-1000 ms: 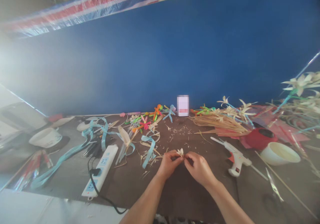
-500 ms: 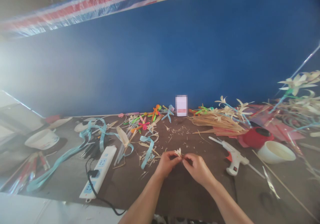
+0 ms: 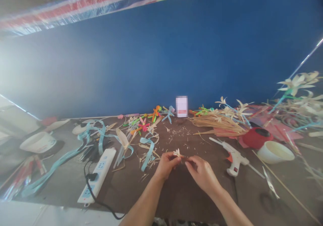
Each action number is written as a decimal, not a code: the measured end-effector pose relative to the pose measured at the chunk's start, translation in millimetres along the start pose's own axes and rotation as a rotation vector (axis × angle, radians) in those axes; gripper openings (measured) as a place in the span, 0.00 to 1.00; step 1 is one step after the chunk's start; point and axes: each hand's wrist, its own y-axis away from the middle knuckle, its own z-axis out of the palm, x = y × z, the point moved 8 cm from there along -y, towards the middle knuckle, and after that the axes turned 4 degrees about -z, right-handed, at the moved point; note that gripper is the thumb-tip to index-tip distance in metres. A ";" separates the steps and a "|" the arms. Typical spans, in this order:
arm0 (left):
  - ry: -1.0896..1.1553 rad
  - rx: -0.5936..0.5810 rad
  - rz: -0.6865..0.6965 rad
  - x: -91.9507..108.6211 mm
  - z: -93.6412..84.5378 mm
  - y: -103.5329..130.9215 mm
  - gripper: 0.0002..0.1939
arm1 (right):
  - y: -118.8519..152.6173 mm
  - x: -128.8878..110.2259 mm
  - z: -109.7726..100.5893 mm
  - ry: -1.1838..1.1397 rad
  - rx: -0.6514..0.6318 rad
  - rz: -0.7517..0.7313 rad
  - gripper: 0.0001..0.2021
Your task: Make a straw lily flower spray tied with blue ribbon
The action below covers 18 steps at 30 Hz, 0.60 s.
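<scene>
Low in the middle of the head view, my left hand pinches a small cream flower of pale petals between thumb and fingertips. My right hand is just to its right, its fingers bent toward the flower's thin brownish stem. Whether the right fingertips grip that stem is too small to tell. Both hands are over the dark brown table. Beyond them lie pale scraps scattered on the tabletop.
A white glue gun, scissors, a white cup and a red object lie right. To the left are a power strip, blue ribbon and a white bowl. Dried stalks lie behind.
My right hand has drawn slightly away from my left, and its fingertips are farther from the flower. The whole view has shifted a little.
</scene>
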 end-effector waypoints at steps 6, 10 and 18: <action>0.089 -0.045 -0.016 -5.0 4.2 -1.1 0.09 | 38.0 56.0 -56.2 0.062 0.184 0.248 0.11; 0.196 -0.061 -0.050 -8.0 5.4 -2.3 0.08 | 68.2 112.6 -104.5 0.210 0.323 0.490 0.19; 0.316 -0.026 -0.107 -6.6 2.6 -1.5 0.10 | 54.6 143.4 -112.5 0.545 0.045 0.668 0.23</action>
